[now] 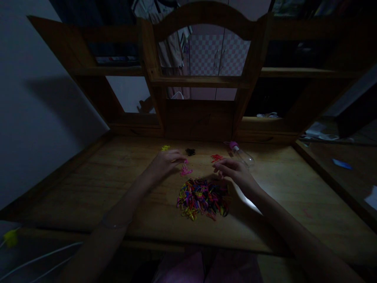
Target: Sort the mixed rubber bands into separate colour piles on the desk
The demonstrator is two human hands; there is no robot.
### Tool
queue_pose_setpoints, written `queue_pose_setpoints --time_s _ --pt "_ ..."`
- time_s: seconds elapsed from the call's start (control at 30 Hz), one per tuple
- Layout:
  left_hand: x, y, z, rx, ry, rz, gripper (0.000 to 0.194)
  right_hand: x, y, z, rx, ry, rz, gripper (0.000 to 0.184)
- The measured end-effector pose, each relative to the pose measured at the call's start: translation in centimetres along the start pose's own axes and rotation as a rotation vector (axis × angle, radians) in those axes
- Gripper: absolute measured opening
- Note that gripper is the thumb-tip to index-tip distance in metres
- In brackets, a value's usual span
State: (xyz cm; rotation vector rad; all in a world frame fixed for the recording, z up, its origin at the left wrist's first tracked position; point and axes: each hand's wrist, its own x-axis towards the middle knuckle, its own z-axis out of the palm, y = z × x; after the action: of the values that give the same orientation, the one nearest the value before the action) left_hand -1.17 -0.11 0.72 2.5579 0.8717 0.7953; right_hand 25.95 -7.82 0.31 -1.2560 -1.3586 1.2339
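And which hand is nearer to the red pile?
Right: the right hand is just on the near side of the red pile; the left hand is farther away, beside the pink pile.

Dim room, wooden desk (88, 173) with shelves (203, 81), pale wall (38, 114)

The pale wooden desktop (88, 173) offers passage at left; a multicoloured heap of thin bands (202, 196) obstructs the middle, a clear pink-capped bottle (243, 155) beyond the right hand (237, 173).
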Motion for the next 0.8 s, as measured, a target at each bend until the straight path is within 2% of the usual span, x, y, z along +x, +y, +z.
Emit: queue_pose_setpoints --time_s 0.2,0.5,0.8 --pt "-0.37 -0.28 0.72 0.032 -0.124 -0.003 0.021 0.15 0.42 -0.79 0.02 0.002 -0.015 0.025" --pt "-0.69 -0.1 0.59 0.025 -0.125 -0.095 0.016 -0.04 0.05 -0.5 0.028 -0.002 -0.012 0.021" --pt "-0.58 0.46 0.3 0.046 -0.134 -0.034 0.02 -0.14 -0.26 -0.15 0.006 0.005 -0.002 0.021"
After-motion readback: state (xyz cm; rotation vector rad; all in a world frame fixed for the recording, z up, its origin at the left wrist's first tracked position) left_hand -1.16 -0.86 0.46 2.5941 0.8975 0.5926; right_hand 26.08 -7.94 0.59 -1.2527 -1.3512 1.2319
